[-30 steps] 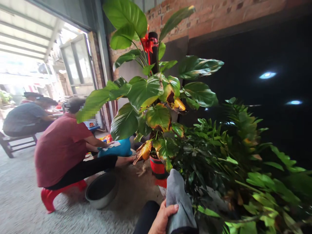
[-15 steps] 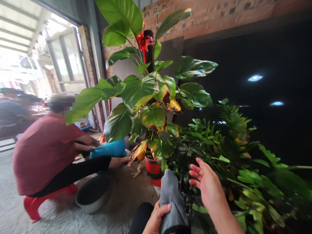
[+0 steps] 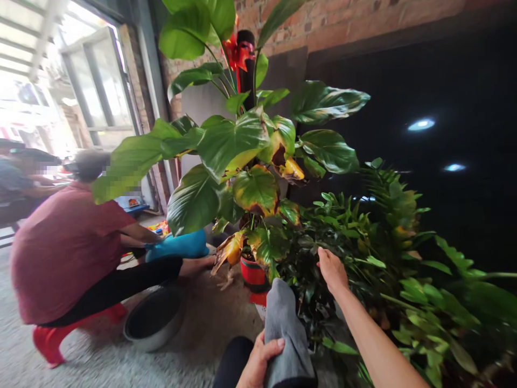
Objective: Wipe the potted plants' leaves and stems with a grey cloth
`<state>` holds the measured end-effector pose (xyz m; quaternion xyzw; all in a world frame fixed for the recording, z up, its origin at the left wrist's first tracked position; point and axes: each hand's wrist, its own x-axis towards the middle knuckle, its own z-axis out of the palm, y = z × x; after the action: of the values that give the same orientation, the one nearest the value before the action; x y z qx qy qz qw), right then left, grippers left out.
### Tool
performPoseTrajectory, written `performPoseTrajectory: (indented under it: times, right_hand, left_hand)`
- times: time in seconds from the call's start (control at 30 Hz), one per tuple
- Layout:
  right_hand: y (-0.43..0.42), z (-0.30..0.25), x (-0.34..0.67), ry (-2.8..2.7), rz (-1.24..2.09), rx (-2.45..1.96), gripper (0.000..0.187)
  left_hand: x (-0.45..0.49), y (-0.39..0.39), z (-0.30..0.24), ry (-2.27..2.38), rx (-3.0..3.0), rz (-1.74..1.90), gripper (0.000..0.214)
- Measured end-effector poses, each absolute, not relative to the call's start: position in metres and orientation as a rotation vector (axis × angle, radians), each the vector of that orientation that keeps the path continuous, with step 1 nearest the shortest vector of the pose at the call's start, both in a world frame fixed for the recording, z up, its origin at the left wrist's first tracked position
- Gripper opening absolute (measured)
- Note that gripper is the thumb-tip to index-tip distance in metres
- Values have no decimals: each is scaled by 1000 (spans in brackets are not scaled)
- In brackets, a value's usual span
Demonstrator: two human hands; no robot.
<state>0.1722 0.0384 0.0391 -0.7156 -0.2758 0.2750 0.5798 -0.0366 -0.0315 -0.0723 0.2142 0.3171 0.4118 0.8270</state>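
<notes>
My left hand [image 3: 264, 358] is wrapped round a grey cloth [image 3: 283, 334] with a narrow, rounded top, held upright near my knee. Whatever may be inside the cloth is hidden. Stretched forward, my right hand [image 3: 333, 272] reaches into a dark-leaved bushy plant [image 3: 311, 264]. Its fingers are curled together at the leaves, and what they pinch is too small to make out. Just left of that hand stands a large-leaved potted plant [image 3: 238, 143] with some yellow and browned leaves, in a red pot [image 3: 253, 272].
To the left, a person in a red shirt [image 3: 72, 242] sits on a red stool [image 3: 48, 342], by a blue bag [image 3: 177, 245]. A grey basin [image 3: 153, 320] stands on the concrete floor. More green plants [image 3: 428, 302] crowd the right, before a dark panel [image 3: 404, 97].
My right hand has moved forward into the foliage, and its spread fingers have closed. The left hand keeps its grip on the grey cloth. The view has shifted slightly.
</notes>
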Motion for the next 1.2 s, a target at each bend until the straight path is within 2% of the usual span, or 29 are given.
performPoseTrajectory:
  times: [0.13, 0.23, 0.4, 0.7, 0.87, 1.0, 1.2]
  right_hand:
    - [44, 32, 171, -590, 709, -1605, 11]
    - [49, 24, 156, -514, 823, -1459, 20]
    - [64, 22, 144, -317, 955, -1262, 24]
    - [77, 30, 131, -107, 1064, -1257, 29]
    - [22, 12, 142, -153, 987, -1293, 16]
    - [-24, -7, 154, -220, 825, -1258, 29]
    - [-44, -34, 158, -274, 719, -1200, 34]
  left_hand:
    - [-38, -30, -75, 683, 440, 872, 52]
    - [-39, -29, -79, 707, 406, 882, 55]
    - [-40, -28, -80, 710, 420, 876, 50]
    - [-43, -26, -83, 743, 471, 883, 53]
    - [-46, -30, -68, 694, 500, 837, 51]
    - [-47, -36, -64, 694, 522, 802, 54]
    - [-55, -44, -59, 677, 676, 785, 54]
